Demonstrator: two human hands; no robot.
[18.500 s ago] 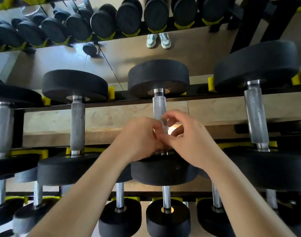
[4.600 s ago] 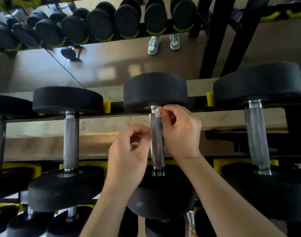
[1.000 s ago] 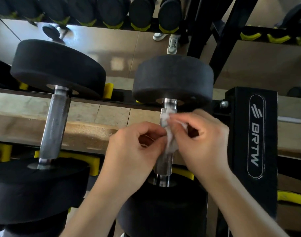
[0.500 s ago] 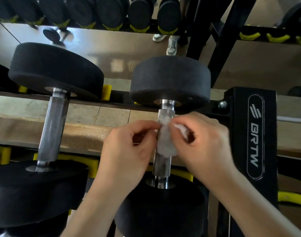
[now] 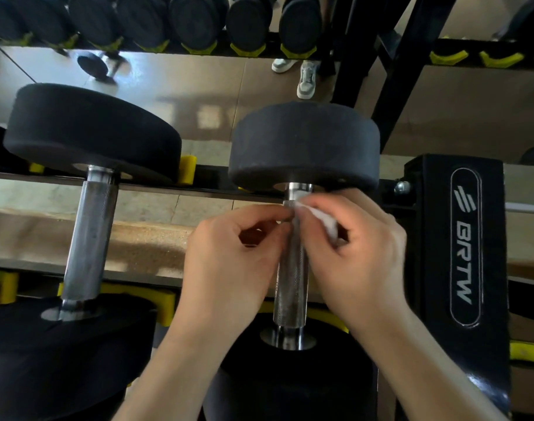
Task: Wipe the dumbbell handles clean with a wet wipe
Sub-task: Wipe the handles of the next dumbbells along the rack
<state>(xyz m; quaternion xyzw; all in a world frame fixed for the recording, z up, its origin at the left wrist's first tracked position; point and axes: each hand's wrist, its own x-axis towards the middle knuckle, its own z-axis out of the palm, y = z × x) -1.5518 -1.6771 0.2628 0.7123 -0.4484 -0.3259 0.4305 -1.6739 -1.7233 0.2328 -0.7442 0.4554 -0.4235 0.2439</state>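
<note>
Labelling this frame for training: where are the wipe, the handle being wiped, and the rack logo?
wipe (image 5: 325, 220), head view, its white bunched middle.
handle (image 5: 290, 290), head view, bare knurled lower half.
logo (image 5: 465, 238), head view, lettering on the black post.

A gym: rows of black dumbbells (image 5: 92, 132) rest in yellow cradles (image 5: 187, 169) on a branded black rack (image 5: 435, 238).
</note>
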